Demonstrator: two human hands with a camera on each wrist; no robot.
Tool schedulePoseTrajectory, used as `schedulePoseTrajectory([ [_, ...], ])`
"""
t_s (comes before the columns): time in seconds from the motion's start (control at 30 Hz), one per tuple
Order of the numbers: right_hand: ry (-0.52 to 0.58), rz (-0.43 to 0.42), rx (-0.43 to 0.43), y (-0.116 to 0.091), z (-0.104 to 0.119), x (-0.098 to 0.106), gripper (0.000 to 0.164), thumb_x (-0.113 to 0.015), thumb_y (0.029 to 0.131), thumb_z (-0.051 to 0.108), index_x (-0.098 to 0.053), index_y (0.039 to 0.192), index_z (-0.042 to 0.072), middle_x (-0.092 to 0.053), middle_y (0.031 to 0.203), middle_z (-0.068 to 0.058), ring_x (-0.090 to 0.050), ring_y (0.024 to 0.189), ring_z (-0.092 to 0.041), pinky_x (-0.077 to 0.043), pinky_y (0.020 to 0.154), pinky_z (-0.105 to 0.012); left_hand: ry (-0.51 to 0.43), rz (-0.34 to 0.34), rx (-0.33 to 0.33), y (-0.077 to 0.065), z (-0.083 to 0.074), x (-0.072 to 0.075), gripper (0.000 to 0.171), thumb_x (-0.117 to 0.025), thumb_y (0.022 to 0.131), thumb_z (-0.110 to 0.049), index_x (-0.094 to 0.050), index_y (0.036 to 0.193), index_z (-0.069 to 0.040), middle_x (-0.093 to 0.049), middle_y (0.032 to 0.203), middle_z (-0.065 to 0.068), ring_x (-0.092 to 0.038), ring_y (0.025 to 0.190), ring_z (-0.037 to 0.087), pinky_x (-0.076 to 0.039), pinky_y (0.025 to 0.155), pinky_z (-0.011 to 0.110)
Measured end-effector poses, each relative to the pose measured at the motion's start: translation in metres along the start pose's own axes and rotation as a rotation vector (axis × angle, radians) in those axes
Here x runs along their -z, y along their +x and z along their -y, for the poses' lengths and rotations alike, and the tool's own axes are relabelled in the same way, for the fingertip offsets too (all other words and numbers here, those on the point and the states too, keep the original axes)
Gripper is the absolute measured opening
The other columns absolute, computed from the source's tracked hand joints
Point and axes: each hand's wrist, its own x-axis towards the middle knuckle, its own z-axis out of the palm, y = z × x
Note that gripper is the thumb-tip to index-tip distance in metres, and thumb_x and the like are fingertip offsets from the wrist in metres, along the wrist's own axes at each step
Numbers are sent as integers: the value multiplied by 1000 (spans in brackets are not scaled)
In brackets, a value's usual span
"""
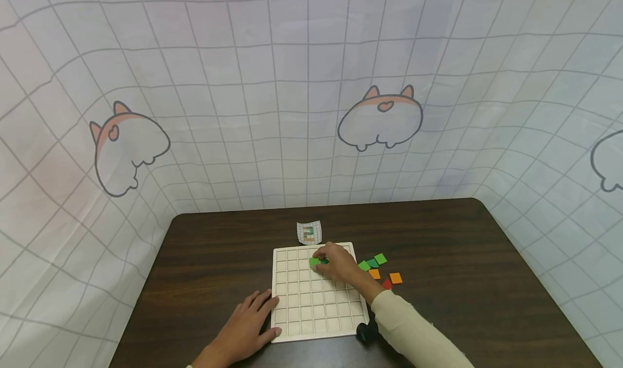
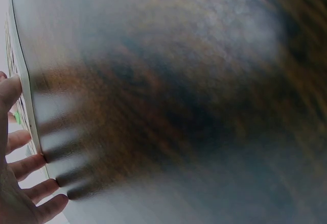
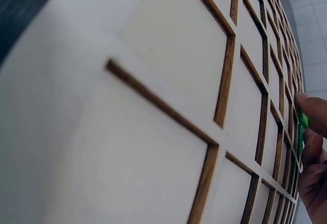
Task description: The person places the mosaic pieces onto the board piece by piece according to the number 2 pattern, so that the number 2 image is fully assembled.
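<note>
A cream board [image 1: 304,314] with a square grid lies on the dark table. My left hand [image 1: 245,324] rests at its left side, fingers spread, with the fingertips and thumb on the edge. Over the upper part of the board, my right hand [image 1: 337,262] pinches a light green tile [image 1: 313,262] between thumb and fingers. A darker green tile [image 1: 324,261] shows just to its right, partly hidden under the hand. In the right wrist view, bright green shows between the fingertips [image 3: 309,113], close to the grid.
Right of the board lie loose tiles: several green ones [image 1: 380,258], orange ones [image 1: 396,278] and a red one [image 1: 386,284], partly behind the right forearm. A small printed pattern card [image 1: 309,232] lies beyond the board. A black object [image 1: 366,333] sits by the right wrist.
</note>
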Motion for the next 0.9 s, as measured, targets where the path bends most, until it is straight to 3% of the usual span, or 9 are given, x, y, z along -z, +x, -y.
schedulePoseTrajectory([
  [0.9,1,21,-1,0,4,3,23,-76,91,23,-76,112,15,-62,103,-1,-62,95,-18,-51,79,-38,1,-7,0,-1,-4,3,67,-63,95,-53,-48,148,-15,-42,155,17,-40,139,48,-40,99,69],
])
